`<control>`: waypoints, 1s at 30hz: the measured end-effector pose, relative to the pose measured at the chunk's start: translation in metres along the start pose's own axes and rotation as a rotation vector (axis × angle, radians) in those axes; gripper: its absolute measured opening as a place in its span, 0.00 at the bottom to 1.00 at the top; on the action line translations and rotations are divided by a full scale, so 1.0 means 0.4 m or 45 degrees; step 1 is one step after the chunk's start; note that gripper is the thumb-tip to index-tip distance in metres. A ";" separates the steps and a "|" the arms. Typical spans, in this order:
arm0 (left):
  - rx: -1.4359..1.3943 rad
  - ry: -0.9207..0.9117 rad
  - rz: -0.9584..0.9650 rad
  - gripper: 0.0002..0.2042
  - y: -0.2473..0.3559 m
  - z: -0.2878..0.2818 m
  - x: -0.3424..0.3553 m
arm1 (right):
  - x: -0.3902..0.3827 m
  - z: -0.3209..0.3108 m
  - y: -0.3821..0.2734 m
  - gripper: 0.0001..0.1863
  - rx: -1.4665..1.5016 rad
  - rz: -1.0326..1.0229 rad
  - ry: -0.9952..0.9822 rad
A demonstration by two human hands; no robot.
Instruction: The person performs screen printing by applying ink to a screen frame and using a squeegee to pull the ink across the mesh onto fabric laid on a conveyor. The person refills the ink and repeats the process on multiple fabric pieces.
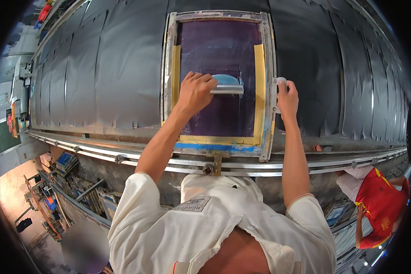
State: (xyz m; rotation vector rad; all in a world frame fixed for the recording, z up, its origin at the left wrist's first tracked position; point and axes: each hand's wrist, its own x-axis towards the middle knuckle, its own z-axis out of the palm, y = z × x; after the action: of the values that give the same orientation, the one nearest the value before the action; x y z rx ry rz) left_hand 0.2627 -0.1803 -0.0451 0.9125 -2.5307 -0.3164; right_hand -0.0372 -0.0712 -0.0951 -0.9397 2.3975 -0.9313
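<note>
My left hand (197, 91) is closed round the left part of a squeegee (228, 89) with a silvery metal holder. The squeegee lies across the dark purple mesh (218, 45) of a screen printing frame (267, 59). Just beyond its bar, light blue ink (224, 79) sits in a rounded patch on the mesh. Yellow tape (221, 139) lines the mesh at both sides and the near end. At the frame's right edge, my right hand (287, 100) grips a white handle (282, 80), its lower part hidden by the fingers.
Black sheets (130, 68) cover the long table on both sides of the frame. A metal rail (260, 172) runs along the near edge, with a bracket (217, 162) at the frame. Stacked frames (96, 201) stand lower left. Another person in red (381, 208) is at the right.
</note>
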 end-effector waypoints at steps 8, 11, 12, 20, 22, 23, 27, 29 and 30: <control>-0.036 -0.335 -0.120 0.11 -0.073 -0.039 0.127 | 0.043 -0.031 -0.404 0.16 -0.128 -0.580 -0.941; -0.113 -0.320 -0.122 0.11 -0.096 -0.007 0.163 | 0.083 0.090 -0.374 0.13 -0.692 -1.170 -0.778; -0.092 -0.280 -0.083 0.11 -0.093 0.000 0.154 | 0.071 0.102 -0.354 0.12 -0.678 -1.178 -0.755; -0.149 -0.360 -0.108 0.10 0.010 -0.027 -0.041 | -0.126 0.076 -0.279 0.12 -0.759 -1.095 -0.953; -0.097 -0.286 -0.086 0.09 -0.040 -0.022 0.056 | -0.031 0.085 -0.336 0.11 -0.766 -1.121 -0.826; -0.049 -0.263 -0.052 0.09 -0.079 -0.005 0.111 | 0.034 0.097 -0.375 0.11 -0.706 -0.983 -0.934; -0.121 -0.214 -0.095 0.10 -0.076 0.024 0.086 | 0.036 0.118 -0.345 0.09 -0.712 -1.041 -0.880; -0.160 -0.145 -0.048 0.13 -0.013 0.019 -0.040 | -0.103 0.106 -0.245 0.09 -0.656 -1.166 -0.752; -0.198 -0.281 -0.087 0.15 0.013 0.013 -0.096 | -0.165 0.076 -0.246 0.09 -0.611 -1.115 -0.822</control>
State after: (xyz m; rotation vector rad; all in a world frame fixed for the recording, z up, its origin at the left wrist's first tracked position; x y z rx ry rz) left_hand 0.2840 -0.1511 -0.0598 0.9497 -2.6303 -0.6583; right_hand 0.0695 -0.0921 -0.0388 -2.1619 1.6277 -0.1737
